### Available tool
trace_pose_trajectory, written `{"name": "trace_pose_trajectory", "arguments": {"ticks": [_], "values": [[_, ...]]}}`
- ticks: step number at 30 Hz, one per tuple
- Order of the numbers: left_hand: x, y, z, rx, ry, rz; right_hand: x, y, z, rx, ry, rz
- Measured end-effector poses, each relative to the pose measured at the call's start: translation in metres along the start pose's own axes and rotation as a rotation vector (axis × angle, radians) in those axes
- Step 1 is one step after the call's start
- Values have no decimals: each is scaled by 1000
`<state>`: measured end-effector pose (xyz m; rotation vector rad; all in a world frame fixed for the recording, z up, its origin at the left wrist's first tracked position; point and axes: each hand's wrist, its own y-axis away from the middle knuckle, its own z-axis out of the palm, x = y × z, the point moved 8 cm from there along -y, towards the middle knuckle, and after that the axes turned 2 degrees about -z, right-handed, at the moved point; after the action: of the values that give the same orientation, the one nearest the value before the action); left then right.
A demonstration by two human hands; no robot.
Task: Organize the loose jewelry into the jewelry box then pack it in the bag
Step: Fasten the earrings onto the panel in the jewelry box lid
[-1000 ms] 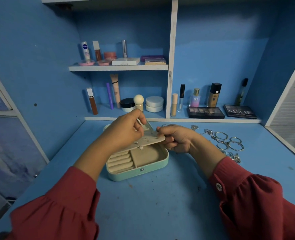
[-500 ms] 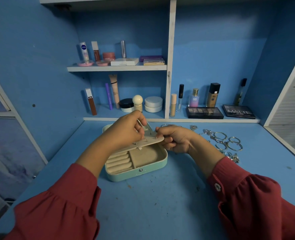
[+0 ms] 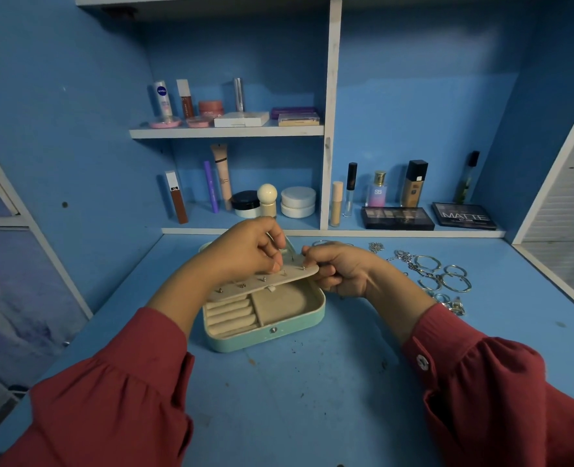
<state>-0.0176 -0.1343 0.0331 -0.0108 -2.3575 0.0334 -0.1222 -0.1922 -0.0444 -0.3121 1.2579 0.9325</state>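
1. The earring panel, a thin cream flap held nearly level over the open jewelry box, could tip or flex if either grip slips. In my judgement the small studs already pushed through it would then loosen or drop into the tray.
2. The left hand has its fingers curled down onto the panel's top face, pinching at something small near the far end; what it pinches is too small to tell. The right hand grips the panel's right end, thumb on top, fingers curled beneath.
3. A tiny earring or backing slipping from the fingertips would be hard to find on the speckled blue bench.
4. The loose jewelry, silver bangles, rings and chains, lies tangled on the bench to the right of the box, near the right forearm; a sleeve could sweep it about.
5. The box is mint green outside with a snap stud at its front, cream-lined inside, with ring rolls at the left and an open compartment at the right. It sits mid-bench, in front of the shelf.
6. No bag is in view.
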Motion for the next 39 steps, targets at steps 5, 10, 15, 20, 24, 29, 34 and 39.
{"name": "trace_pose_trajectory", "arguments": {"ticks": [5, 10, 15, 20, 24, 29, 34, 39], "values": [[-3, 0, -3, 42, 71, 12, 0, 0, 0, 4, -19, 3], [-5, 0, -1, 41, 90, 12, 0, 1, 1, 1, -17, 0], [-5, 2, -2, 41, 119, 6, 0, 2, 1, -6, -16, -8], [-6, 5, -3, 71, 181, -3, 0, 1, 1, -6, -37, -8], [-9, 6, -4, 94, 224, -6, 1, 1, 1, -9, -50, -3], [-9, 8, -7, 109, 230, 4, 1, 0, 0, -4, -61, 0], [-11, 8, -7, 113, 226, -8, 2, -1, 0, -12, -69, 8], [-11, 6, -6, 107, 206, -39, 2, -1, 0, -14, -65, 9]]}}
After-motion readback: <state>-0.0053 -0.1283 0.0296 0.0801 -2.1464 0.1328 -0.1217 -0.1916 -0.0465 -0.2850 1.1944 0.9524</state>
